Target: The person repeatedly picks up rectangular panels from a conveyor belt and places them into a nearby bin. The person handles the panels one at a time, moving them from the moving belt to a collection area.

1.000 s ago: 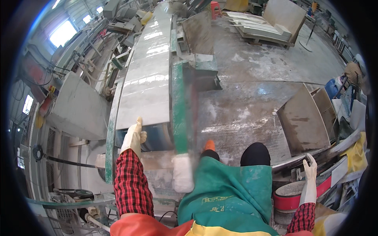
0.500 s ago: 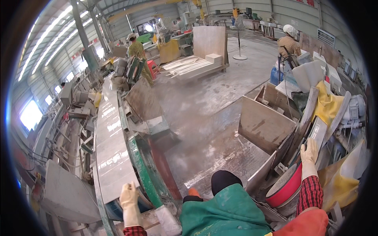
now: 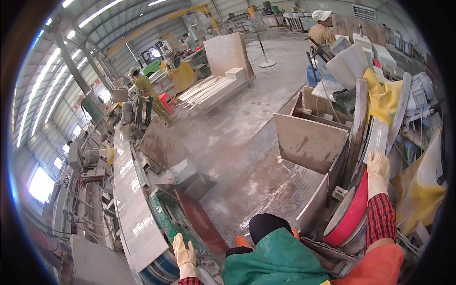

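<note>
My left hand [image 3: 183,250], in a pale glove, lies flat on the edge of the green machine frame [image 3: 164,219], beside the near end of a long grey stone slab [image 3: 130,199]. It holds nothing. My right hand [image 3: 377,169], also gloved, is stretched out to the right. Its fingers rest flat against a pale stone tile [image 3: 376,137] that leans upright among stacked pieces. A red round basin [image 3: 352,216] stands on edge just below that hand. A green apron [image 3: 275,261] and a red checked sleeve [image 3: 380,218] cover my body and arm.
An open stone-sided box [image 3: 308,140] stands on the wet concrete floor [image 3: 247,142]. Yellow sheeting [image 3: 382,97] and slabs pile up at the right. A person in yellow-green [image 3: 148,92] works at the machine's far end; another in a white hat [image 3: 320,31] stands far right.
The view has swung up and to the right, away from the slab toward the hall. My right hand stays on the leaning tile; my left hand remains at the machine's edge.
</note>
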Motion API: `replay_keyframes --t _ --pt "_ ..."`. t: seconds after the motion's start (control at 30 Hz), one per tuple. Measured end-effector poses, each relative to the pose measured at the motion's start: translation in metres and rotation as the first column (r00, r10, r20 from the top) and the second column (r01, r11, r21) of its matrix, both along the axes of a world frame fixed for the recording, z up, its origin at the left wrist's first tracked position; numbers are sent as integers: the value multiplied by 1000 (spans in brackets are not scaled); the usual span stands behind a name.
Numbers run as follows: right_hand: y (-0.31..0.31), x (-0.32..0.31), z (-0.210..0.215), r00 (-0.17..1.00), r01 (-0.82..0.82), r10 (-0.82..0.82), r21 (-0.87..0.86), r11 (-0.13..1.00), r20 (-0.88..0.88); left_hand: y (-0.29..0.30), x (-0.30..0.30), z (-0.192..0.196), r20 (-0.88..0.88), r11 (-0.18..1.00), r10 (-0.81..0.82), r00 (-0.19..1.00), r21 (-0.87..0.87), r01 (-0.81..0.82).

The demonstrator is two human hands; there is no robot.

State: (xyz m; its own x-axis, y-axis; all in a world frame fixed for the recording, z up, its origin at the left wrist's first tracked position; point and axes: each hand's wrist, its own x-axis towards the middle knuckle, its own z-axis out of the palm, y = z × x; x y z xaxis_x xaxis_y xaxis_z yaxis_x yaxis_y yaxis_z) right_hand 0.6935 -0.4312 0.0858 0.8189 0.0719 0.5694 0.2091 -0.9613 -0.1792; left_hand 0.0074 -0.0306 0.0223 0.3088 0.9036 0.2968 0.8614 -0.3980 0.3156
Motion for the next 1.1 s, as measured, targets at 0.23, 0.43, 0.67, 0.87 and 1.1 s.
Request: replay_keyframes --t 0.23,0.43,0.67,0.87,1.1 --pt "3 7 -18 973 -206 212 -65 976 92 -2 -3 2 67 997 44 997 -70 -39" --pt "9 -8 -7 975 -183 197 -131 974 105 -2 -1 1 39 994 65 997 -86 -62" --pt "8 -17 -7 986 -147 156 -146 978 56 1 0 -2 48 1000 19 999 -25 -17" --pt "11 -25 -1 983 -175 167 -108 979 -77 1 -6 -6 80 1000 19 997 1 -20" --pt "6 -21 -19 978 -205 207 -111 972 3 -1 -4 -4 102 1000 23 995 2 -23"
